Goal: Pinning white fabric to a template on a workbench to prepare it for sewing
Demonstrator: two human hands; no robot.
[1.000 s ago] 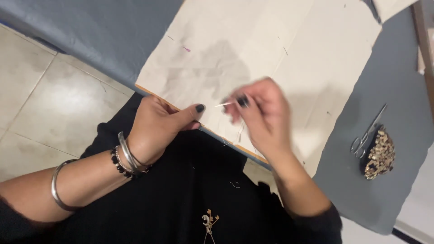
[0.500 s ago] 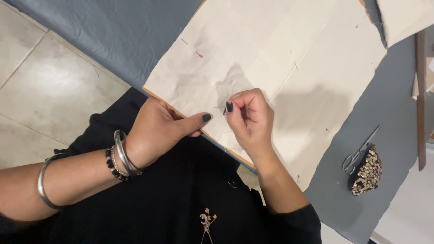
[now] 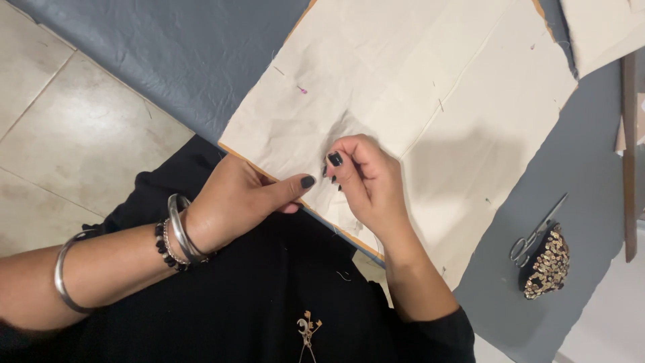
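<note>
A large piece of cream fabric (image 3: 430,81) lies on a grey-blue table cover (image 3: 168,60). My left hand (image 3: 235,205), with bangles on its wrist, grips the fabric's near edge, thumb on top. Just to its right, my right hand (image 3: 369,181) rests on the fabric. Its thumb and forefinger are pinched together on a thin pin at the cloth, which the fingers mostly hide. A pink-headed pin (image 3: 303,89) and another pin (image 3: 441,104) are stuck in the fabric farther off.
Scissors (image 3: 534,232) and a dark sequined cushion (image 3: 547,263) lie on the cover at the right. A wooden strip (image 3: 629,154) runs along the far right edge. More cream cloth (image 3: 605,27) sits at the top right. Tiled floor (image 3: 67,148) shows at the left.
My right hand has come down from above the table edge onto the fabric, with the pin in its fingertips. My left hand has kept hold of the fabric edge.
</note>
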